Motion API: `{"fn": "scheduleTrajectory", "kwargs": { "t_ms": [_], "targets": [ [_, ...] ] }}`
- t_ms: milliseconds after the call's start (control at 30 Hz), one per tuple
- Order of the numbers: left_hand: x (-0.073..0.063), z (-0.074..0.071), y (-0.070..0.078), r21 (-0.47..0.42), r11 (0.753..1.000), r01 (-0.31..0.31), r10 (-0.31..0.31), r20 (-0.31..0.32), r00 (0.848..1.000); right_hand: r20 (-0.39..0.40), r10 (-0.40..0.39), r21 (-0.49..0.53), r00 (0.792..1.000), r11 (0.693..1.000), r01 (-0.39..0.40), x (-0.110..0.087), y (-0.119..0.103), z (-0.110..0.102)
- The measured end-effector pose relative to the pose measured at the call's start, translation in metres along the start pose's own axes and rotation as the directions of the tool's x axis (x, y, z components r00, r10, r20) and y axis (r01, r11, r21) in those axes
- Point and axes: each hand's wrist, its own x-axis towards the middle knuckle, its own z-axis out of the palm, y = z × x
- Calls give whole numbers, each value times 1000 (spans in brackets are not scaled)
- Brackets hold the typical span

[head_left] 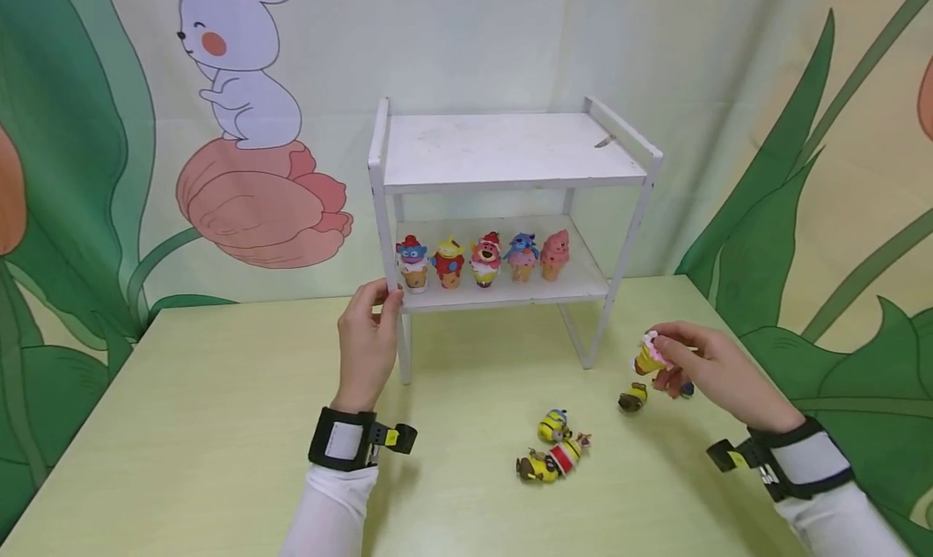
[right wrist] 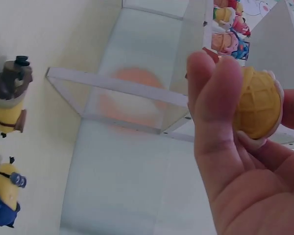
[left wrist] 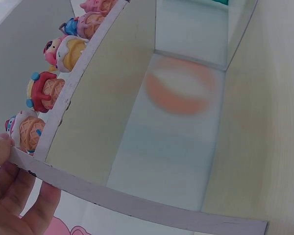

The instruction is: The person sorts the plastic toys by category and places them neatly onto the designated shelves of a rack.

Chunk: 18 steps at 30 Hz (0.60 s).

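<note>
My left hand [head_left: 368, 342] grips the front left leg of a small white two-tier shelf [head_left: 503, 148], at the height of its lower board. My right hand [head_left: 710, 371] pinches an ice-cream cone figurine [head_left: 647, 359] between thumb and fingers, above the table at the shelf's right. In the right wrist view that figurine shows a yellow waffle cone [right wrist: 258, 105] with a pale rim; fingers hide the rest. Along the lower board's front stands a row of several ice-cream cone figurines, from a red-capped blue one [head_left: 413, 261] at left to a pink one [head_left: 555, 255] at right.
Minion figurines lie on the pale table: a yellow one [head_left: 554, 425], a brown-and-yellow one [head_left: 538, 468] and a red-and-white one [head_left: 568, 454] together, another [head_left: 632, 397] under my right hand, partly hidden company beside it. A printed curtain [head_left: 466, 39] hangs behind the shelf.
</note>
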Motion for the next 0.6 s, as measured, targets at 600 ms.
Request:
{"fn": "scheduleTrajectory", "kwargs": {
  "t_ms": [600],
  "targets": [
    [0, 0, -1, 5, 1000, -13, 13, 0, 1000, -107, -153, -142, 982, 980, 138, 33, -43, 12]
  ]
}}
